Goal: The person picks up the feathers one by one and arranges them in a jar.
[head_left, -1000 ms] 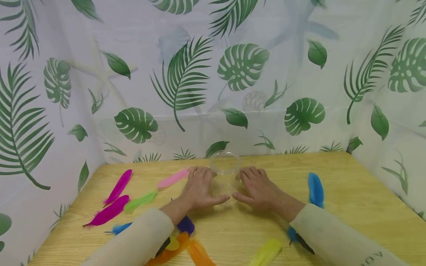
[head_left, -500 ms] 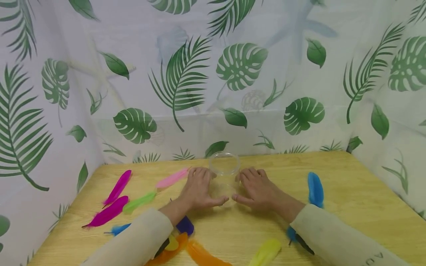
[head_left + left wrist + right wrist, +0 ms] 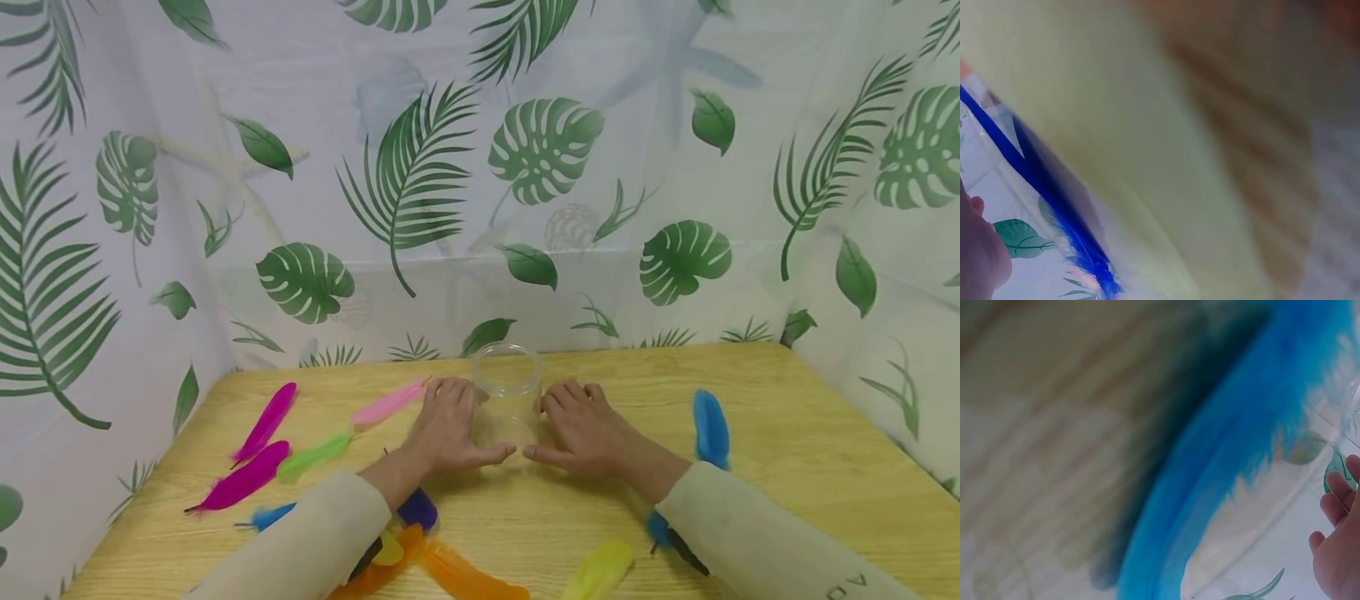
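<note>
A clear plastic jar (image 3: 507,371) stands upright near the table's back edge, its round rim facing up. My left hand (image 3: 450,425) holds its left side, fingers curved along the wall and the thumb across the front. On the right side my right hand (image 3: 585,427) has its fingertips right at the wall, with its thumb also reaching across the front. The thumb tips almost meet. Both hands hide much of the lower wall. In the left wrist view a blue feather (image 3: 1054,194) lies between camera and hand; a bright blue feather (image 3: 1210,469) fills the right wrist view.
Two magenta feathers (image 3: 247,477), a green feather (image 3: 315,457) and a pink feather (image 3: 388,403) lie to the left. Near the front are an orange feather (image 3: 472,575) and a yellow feather (image 3: 600,571). A blue feather (image 3: 711,427) lies right. A leaf-printed curtain (image 3: 420,292) encloses the table (image 3: 810,467).
The fingers of my right hand have eased slightly to the right against the jar. The front orange feather has swung so that its end points more to the right. The jar stays in place.
</note>
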`<state>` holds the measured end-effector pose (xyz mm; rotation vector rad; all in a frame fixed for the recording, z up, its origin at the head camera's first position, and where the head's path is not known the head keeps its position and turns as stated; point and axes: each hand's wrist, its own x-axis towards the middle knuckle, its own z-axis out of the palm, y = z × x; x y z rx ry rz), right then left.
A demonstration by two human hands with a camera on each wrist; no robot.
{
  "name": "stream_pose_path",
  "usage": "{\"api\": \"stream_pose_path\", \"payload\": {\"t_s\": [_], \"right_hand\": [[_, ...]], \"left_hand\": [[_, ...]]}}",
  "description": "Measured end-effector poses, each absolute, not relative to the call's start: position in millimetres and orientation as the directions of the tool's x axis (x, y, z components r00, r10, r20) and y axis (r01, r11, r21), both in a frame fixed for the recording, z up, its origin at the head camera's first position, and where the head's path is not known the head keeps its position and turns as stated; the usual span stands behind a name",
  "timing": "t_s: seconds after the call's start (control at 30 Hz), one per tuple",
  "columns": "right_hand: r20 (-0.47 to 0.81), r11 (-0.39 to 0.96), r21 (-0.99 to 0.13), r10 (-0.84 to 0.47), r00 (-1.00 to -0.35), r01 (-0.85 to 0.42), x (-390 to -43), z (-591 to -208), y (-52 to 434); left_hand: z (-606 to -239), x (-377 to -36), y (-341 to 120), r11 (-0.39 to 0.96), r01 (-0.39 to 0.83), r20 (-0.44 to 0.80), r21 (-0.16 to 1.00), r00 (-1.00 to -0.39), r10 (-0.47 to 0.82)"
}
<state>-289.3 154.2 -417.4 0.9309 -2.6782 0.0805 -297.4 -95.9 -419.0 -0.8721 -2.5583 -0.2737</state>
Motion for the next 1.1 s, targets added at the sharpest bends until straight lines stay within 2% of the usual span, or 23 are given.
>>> {"api": "stream_pose_path", "payload": {"t_s": [0.6, 1.1], "right_hand": [[0.201, 0.813, 0.044, -0.576, -0.792, -0.580, -285, -417, 167], [0.235, 0.832, 0.044, -0.547, -0.804, -0.553, -286, -419, 182]], "left_hand": [[-417, -296, -94, 0.800, 0.597, 0.417, 0.050, -0.741, 0.527], [-416, -296, -96, 0.810, 0.584, 0.418, 0.058, -0.751, 0.511]]}}
